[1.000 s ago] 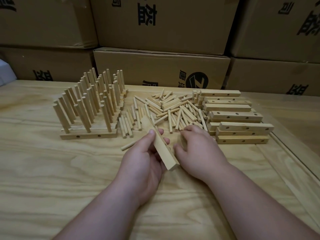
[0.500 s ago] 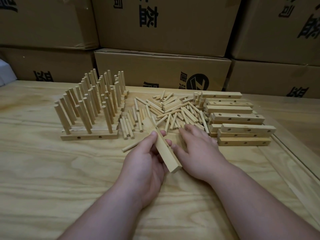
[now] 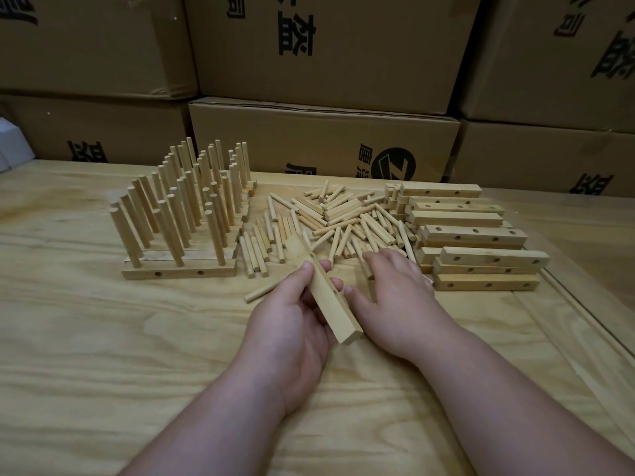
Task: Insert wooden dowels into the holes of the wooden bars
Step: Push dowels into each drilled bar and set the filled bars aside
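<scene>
The bar (image 3: 323,292) lies slanted in the left hand (image 3: 292,324), thumb on its near side and fingertips showing past its far side, so the fingers are curled round it; its far end points into the dowel pile (image 3: 343,221). A hole shows on its upper face near the fingertips. Just right of the bar, the right hand (image 3: 395,297) is palm down at the pile's near edge, fingers spread over loose dowels; whether it has pinched one I cannot tell.

The step looks to be fetching a dowel for this bar. To do it well, pick a single dowel by one end, turn the bar so the holes face up, keep the dowel square to that face and press straight down.

Left of the bar stand the finished bars (image 3: 178,269), dowels upright. Right of it, past the hand, is the stack of undowelled bars (image 3: 481,255). One stray dowel (image 3: 261,293) lies left of the bar. Cartons (image 3: 323,139) rise beyond.
</scene>
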`<state>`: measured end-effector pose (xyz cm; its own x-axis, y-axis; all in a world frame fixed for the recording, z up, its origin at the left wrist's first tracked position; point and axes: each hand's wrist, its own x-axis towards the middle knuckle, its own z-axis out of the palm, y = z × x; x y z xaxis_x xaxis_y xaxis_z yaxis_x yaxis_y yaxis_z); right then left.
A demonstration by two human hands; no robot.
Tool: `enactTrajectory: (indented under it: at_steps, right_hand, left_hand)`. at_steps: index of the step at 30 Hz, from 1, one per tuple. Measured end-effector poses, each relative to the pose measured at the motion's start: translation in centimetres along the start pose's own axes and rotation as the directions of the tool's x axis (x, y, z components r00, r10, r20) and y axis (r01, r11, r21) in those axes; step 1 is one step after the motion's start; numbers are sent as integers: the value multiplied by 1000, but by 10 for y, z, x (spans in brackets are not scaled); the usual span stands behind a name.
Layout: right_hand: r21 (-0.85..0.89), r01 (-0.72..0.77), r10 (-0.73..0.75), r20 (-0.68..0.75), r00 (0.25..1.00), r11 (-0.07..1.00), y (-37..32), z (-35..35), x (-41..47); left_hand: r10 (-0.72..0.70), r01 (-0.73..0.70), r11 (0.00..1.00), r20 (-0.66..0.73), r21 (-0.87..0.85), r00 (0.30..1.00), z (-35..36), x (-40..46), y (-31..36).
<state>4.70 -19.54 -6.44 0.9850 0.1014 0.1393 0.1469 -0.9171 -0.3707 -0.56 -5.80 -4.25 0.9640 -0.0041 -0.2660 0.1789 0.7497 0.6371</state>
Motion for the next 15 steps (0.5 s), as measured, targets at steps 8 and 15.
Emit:
enactTrajectory:
  at_steps: [8, 15]
  right_hand:
    - [39, -34, 36, -50, 998, 999, -2, -3, -1]
    - [-20, -93, 87, -220, 972, 995, -5, -7, -3]
  left_hand:
    - [-1, 1, 1000, 0, 17, 1000, 0, 0, 1]
    - [1, -1, 1000, 3, 9, 1000, -2, 1, 1]
